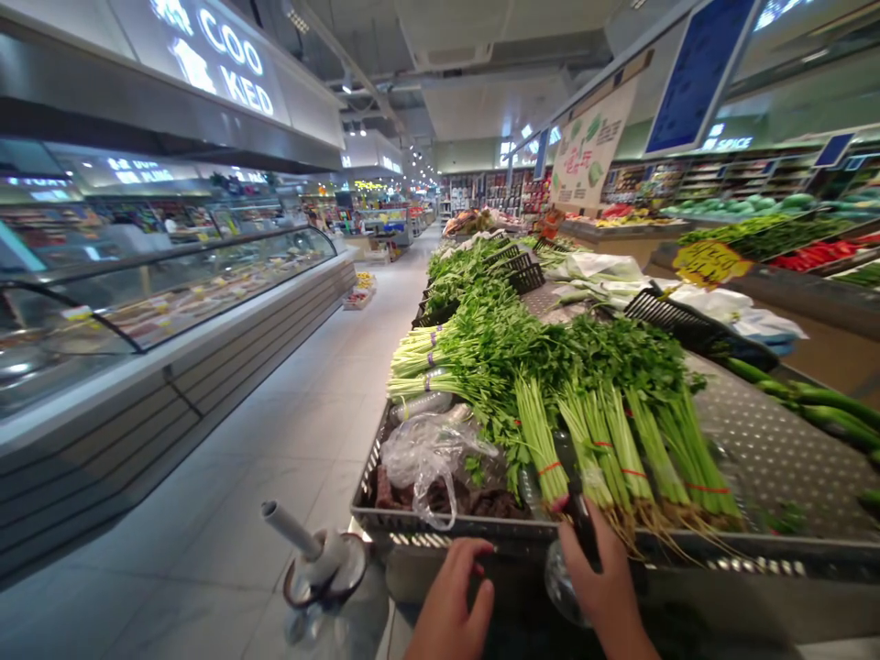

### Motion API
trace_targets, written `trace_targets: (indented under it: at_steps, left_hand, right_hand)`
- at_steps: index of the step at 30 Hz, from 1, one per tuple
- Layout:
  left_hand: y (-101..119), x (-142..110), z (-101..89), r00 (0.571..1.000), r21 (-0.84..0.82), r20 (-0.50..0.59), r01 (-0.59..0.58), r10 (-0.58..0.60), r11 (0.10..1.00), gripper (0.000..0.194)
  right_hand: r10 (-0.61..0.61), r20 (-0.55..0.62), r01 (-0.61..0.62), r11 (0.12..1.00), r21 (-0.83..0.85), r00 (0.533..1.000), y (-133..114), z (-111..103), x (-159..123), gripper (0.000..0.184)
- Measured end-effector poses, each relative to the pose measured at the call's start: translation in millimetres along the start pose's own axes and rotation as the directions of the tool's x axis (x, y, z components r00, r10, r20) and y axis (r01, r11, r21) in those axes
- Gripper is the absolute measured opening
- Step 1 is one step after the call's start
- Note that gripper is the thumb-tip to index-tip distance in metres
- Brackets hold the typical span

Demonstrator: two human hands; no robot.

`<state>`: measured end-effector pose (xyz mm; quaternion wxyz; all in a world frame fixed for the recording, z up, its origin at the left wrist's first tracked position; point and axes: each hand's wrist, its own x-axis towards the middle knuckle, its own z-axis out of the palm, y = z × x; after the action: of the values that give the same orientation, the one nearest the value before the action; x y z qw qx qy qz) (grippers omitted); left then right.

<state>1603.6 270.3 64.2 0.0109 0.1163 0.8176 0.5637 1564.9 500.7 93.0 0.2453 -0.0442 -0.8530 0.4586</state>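
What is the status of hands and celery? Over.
Left hand near black tray's rim; right hand around dark object; red-banded celery bunches just beyond; clear plastic bag to their left.

Single head view, worn, facing forward and down; black-rimmed vegetable display (474, 529) close below, aisle (323, 403) left of it.

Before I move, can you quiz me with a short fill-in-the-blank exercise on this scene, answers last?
The bands on the celery bunches whose roots face you are ____. The clear plastic bag lies to the ____ of those bunches. The left hand is farther from them than the ____ hand. The large lit sign at the upper left spells the English word ____.

Missing words: red; left; right; COOKED.
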Motion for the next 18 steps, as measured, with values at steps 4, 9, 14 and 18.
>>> trace_targets:
  at_steps: [4, 9, 14, 18]
  left_hand:
    - [14.7, 7.6, 14.9, 1.000, -0.012, -0.023, -0.002, 0.002, 1.000, 0.042]
    - [31.9, 22.2, 33.0, 0.997, -0.056, -0.036, 0.063, -0.065, 0.996, 0.040]
    - [19.8, 31.0, 62.2, 0.989, -0.112, -0.099, 0.098, -0.109, 0.989, 0.036]
    - [7.4, 29.0, 99.8, 0.957, -0.189, -0.245, 0.107, -0.152, 0.976, 0.040]
  right_hand:
    - [-0.055, 0.123, 0.040, 0.992, 0.122, 0.991, -12.8, 11.2, -7.5, 0.024]
    - [-0.035, 0.137, 0.019, 0.993, 0.116, 0.990, 1.2, -21.7, 8.9, 0.027]
    - [0.079, -0.040, -0.075, 0.992, 0.099, 0.996, 58.5, -86.5, 32.7, 0.027]
    - [0.122, -0.094, -0.115, 0.991, 0.070, 0.988, 78.9, -105.5, 31.2, 0.032]
